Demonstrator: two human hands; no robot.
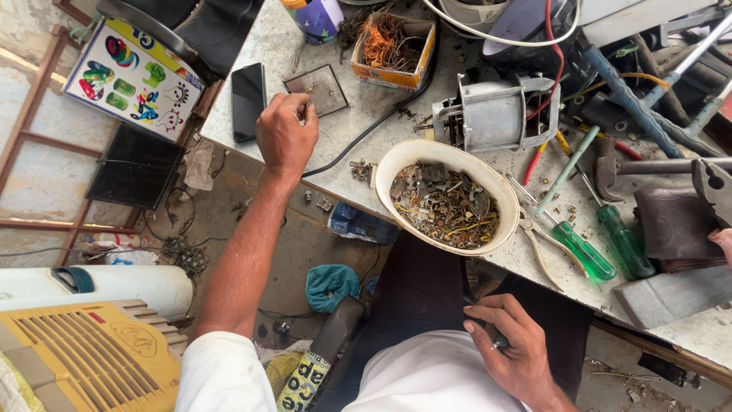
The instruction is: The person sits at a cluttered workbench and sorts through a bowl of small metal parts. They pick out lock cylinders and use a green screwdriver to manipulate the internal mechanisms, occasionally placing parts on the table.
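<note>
Square grey plate point(316, 89) lies flat on the workbench point(252, 76) between a black phone point(248, 101) and a cardboard box of scrap wire point(390, 46); I see my left hand point(286, 136) with fingers curled, knuckles up, fingertips point(303, 107) touching its near edge. My right hand point(512, 347) rests on my dark-trousered lap, fingers bent around a small metal piece point(497, 345) I cannot make out. Outward, a white bowl of screws and scrap point(447, 200) sits at the bench edge, beside pliers point(537, 240) and green-handled screwdrivers point(602, 244).
</note>
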